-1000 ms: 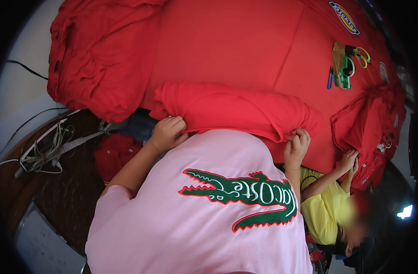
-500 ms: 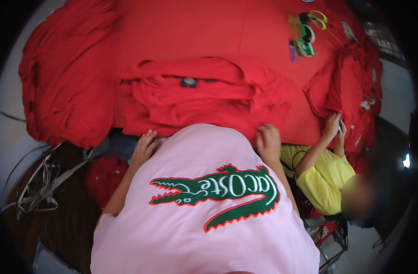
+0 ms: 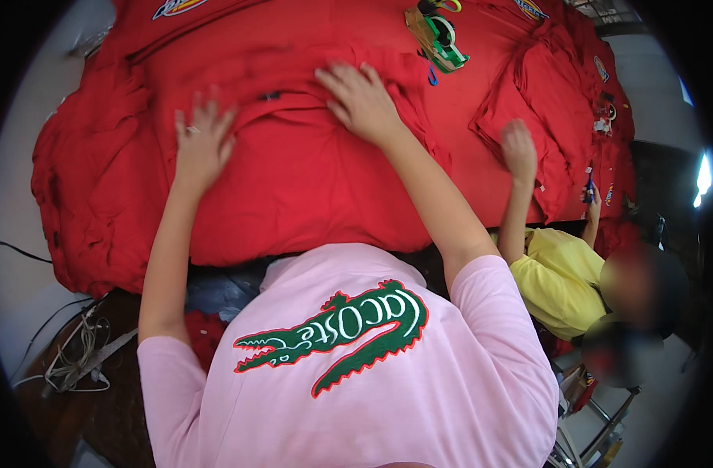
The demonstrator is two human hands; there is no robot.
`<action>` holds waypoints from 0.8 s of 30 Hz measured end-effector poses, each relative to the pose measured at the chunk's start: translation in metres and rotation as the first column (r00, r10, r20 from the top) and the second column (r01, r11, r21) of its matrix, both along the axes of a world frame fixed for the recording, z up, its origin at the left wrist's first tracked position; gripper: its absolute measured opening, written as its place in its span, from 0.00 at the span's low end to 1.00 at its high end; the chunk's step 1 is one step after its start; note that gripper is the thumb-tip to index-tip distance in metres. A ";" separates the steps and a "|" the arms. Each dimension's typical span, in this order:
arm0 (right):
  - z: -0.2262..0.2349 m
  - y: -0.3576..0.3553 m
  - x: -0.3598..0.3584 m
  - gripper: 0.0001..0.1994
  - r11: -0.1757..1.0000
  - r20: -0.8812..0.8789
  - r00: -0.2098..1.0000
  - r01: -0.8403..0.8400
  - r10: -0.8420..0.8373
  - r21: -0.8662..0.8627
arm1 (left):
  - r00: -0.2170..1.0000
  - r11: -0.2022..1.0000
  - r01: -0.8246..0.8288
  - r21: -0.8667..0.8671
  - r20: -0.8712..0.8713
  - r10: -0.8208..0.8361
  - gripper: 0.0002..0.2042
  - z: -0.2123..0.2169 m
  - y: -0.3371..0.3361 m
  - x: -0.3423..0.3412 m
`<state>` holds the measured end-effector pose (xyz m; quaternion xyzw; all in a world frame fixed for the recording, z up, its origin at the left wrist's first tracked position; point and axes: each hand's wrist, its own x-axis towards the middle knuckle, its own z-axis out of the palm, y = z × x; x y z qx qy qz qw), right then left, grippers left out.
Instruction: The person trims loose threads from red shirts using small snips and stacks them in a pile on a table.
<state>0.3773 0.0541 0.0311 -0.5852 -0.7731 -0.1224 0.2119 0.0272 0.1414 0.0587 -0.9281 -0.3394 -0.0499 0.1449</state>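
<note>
A red shirt [image 3: 294, 179] lies in front of me, its cloth spread to the near table edge and loosely bunched farther off. A small dark label [image 3: 269, 97] shows at its far part. My left hand [image 3: 203, 147] rests on the left side of this shirt, fingers spread and slightly blurred. Farther out and to the right, my right hand [image 3: 362, 101] lies on the bunched cloth with its fingers apart. Neither hand visibly grips anything; the right fingertips are blurred against the fabric.
Red garments are heaped at left [image 3: 83, 187] and right [image 3: 539, 101]. Beyond my right hand lie a green tape dispenser [image 3: 450, 54] and yellow-handled scissors [image 3: 447, 5]. A co-worker in a yellow shirt [image 3: 563, 285] works at right, one hand holding a blue tool [image 3: 589, 187]. Cables [image 3: 79, 355] lie lower left.
Both my hands have moved forward from the near table edge onto the shirt, whose cloth now lies flatter toward me. The view has shifted. The co-worker's near hand has lifted away from the other.
</note>
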 end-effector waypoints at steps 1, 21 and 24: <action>0.024 0.026 -0.009 0.30 0.989 -0.074 0.996 0.055 -0.045 0.136 | 0.948 0.987 -0.158 -0.018 0.278 0.157 0.33 -0.008 0.028 -0.003; -0.025 -0.354 0.057 0.24 0.654 -0.091 0.700 0.602 -0.708 -0.459 | 0.965 0.951 0.263 0.162 -0.036 -0.260 0.30 -0.033 0.113 0.176; -0.023 -0.317 0.067 0.22 0.697 -0.281 0.640 0.625 -0.715 -0.351 | 0.902 0.989 -0.057 0.139 0.432 -0.009 0.15 0.010 0.148 0.213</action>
